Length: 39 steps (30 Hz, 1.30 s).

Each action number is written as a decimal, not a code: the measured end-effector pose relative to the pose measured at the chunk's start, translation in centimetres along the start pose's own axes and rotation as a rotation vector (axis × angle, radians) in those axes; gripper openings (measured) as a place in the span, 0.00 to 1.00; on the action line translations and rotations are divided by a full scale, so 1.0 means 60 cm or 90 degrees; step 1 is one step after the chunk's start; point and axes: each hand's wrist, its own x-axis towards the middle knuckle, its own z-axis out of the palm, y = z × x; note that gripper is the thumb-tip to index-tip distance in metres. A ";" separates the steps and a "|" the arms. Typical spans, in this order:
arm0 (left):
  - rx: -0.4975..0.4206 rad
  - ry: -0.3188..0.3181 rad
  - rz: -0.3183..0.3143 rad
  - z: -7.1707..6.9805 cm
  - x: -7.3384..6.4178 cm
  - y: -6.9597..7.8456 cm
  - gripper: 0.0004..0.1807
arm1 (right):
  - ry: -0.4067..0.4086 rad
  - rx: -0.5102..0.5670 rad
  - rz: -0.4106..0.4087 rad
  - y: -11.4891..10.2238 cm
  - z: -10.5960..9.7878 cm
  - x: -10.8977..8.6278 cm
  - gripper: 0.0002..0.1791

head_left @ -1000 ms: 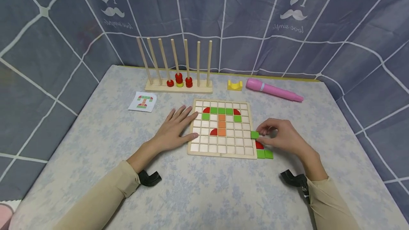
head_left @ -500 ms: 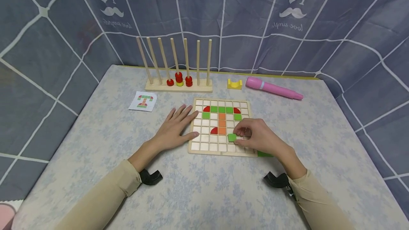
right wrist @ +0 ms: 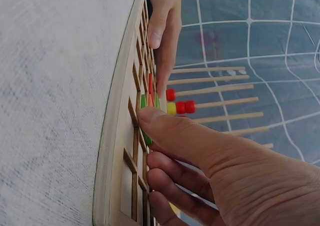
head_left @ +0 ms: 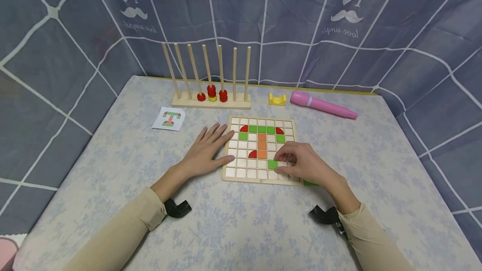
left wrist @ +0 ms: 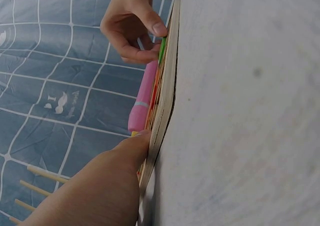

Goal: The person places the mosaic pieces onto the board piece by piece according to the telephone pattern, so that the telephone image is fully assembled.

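Observation:
A wooden grid board [head_left: 241, 175] lies mid-table, bearing green squares, orange squares and red quarter-round tiles in a T-like pattern. My right hand [head_left: 306, 161] is over its right half, thumb and fingertips pinching a green square tile [head_left: 273, 164] at a cell in the lower rows. In the right wrist view the thumb [right wrist: 150, 115] lies against that green tile [right wrist: 146, 136]. My left hand [head_left: 206, 152] rests flat with fingers spread, its thumb and index finger over the board's left edge. More green [head_left: 309, 183] peeks out beneath my right wrist; the rest there is hidden.
A picture card [head_left: 169, 118] with a similar T pattern lies at the left. Behind the board stand a peg rack [head_left: 211, 103] with red and yellow beads, a yellow cradle [head_left: 277, 100] and a pink stick-like object [head_left: 324, 106]. A patterned curtain [head_left: 241, 20] closes off the back.
My right hand has carried the green tile from beyond the board's right edge leftward, then lowered it to a cell. The left hand has stayed in place.

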 end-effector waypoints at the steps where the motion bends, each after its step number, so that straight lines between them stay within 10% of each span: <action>1: 0.000 -0.001 -0.001 0.000 0.000 0.000 0.44 | 0.001 -0.001 -0.001 0.000 0.000 0.000 0.12; 20: -0.004 0.002 0.000 0.000 0.001 0.001 0.44 | 0.046 -0.013 0.035 0.041 -0.058 -0.044 0.16; 39: -0.006 -0.010 -0.012 0.000 0.001 -0.001 0.44 | -0.035 0.026 0.123 0.066 -0.068 -0.075 0.12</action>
